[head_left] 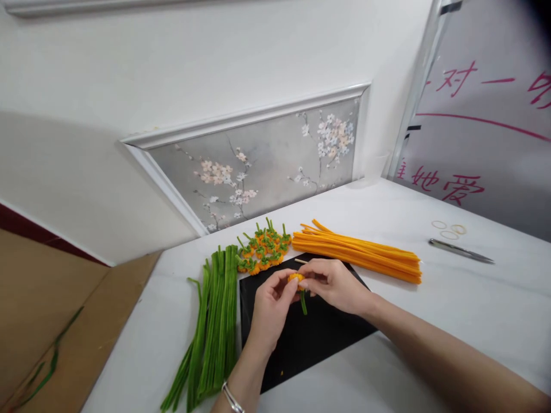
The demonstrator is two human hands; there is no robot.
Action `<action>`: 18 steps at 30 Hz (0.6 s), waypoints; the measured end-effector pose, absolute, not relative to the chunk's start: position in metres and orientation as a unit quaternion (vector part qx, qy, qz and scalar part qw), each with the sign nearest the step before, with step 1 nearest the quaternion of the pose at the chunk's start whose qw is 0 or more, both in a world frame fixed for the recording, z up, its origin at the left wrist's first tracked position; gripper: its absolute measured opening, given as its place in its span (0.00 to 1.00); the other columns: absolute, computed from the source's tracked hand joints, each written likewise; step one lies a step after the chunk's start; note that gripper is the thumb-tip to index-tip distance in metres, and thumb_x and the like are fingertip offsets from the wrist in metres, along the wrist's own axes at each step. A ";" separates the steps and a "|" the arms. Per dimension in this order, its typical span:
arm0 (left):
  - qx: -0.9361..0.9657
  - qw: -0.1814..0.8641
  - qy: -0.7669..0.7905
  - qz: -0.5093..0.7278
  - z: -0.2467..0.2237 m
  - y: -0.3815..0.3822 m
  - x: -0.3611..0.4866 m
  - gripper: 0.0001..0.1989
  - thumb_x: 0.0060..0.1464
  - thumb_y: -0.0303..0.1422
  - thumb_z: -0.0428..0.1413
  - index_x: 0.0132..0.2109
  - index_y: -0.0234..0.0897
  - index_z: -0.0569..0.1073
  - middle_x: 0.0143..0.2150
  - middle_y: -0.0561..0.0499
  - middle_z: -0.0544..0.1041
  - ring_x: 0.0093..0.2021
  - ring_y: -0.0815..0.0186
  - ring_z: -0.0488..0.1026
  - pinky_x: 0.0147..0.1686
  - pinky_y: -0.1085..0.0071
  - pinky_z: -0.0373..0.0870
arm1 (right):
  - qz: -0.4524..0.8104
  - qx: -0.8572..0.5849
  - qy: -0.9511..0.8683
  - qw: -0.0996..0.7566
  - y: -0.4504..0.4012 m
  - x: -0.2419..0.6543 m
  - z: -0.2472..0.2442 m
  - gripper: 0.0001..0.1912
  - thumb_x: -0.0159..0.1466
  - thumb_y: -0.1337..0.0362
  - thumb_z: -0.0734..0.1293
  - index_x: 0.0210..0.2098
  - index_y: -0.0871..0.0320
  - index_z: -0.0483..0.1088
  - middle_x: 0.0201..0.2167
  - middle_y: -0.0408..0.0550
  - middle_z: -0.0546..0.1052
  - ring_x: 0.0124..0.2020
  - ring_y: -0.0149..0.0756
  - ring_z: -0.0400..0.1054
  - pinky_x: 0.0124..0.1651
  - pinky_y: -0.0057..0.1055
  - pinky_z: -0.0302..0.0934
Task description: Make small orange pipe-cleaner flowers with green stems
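Over the black mat (301,350), my left hand (272,307) pinches a small round orange pipe-cleaner ornament (295,277) between thumb and fingertips. From the other side, my right hand (338,285) closes its thumb and forefinger on the same ornament. A short green pipe-cleaner tail (303,304) hangs below it. My fingers cover part of the orange coil. Just behind my right fingers, the end of a thin pale stick (301,261) shows; I cannot tell whether that hand touches it.
Several orange ornaments with green tops (263,250) cluster behind the mat. Green pipe cleaners (218,321) lie to the left, orange pipe cleaners (361,250) at the back right. Tweezers (461,251) and several thin rubber bands (450,234) rest farther right. A wall (267,63) bounds the white table (439,310).
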State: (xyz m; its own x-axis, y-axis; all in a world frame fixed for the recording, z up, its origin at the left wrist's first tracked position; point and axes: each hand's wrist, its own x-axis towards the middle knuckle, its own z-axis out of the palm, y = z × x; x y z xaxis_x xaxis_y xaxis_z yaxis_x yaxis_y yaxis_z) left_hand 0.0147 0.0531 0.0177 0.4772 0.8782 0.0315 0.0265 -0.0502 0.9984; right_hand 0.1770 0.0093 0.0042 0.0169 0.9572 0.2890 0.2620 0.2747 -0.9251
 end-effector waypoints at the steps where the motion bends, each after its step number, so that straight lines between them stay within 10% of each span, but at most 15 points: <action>1: 0.631 0.582 0.361 0.363 0.018 0.054 0.015 0.11 0.51 0.37 0.61 0.41 0.36 0.77 0.39 0.50 0.77 0.38 0.66 0.74 0.37 0.72 0.75 | 0.351 -0.493 -0.604 0.518 0.009 0.177 0.004 0.06 0.63 0.63 0.65 0.37 0.58 0.72 0.29 0.44 0.74 0.28 0.30 0.69 0.31 0.25 0.64; 18: 0.448 0.702 0.392 0.391 0.027 0.047 0.023 0.19 0.40 0.29 0.69 0.43 0.37 0.79 0.37 0.50 0.80 0.35 0.70 0.77 0.36 0.78 0.75 | 0.417 -0.465 -0.549 0.555 0.015 0.196 0.008 0.20 0.65 0.51 0.62 0.41 0.62 0.74 0.36 0.49 0.77 0.37 0.37 0.71 0.41 0.32 0.65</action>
State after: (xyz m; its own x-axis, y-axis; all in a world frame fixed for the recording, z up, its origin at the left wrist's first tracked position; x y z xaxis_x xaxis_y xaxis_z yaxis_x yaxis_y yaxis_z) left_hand 0.0227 0.0467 0.0270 0.3871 0.8999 -0.2005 -0.1978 0.2935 0.9353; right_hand 0.1963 0.0154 0.0081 0.0485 0.9741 0.2210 0.0483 0.2187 -0.9746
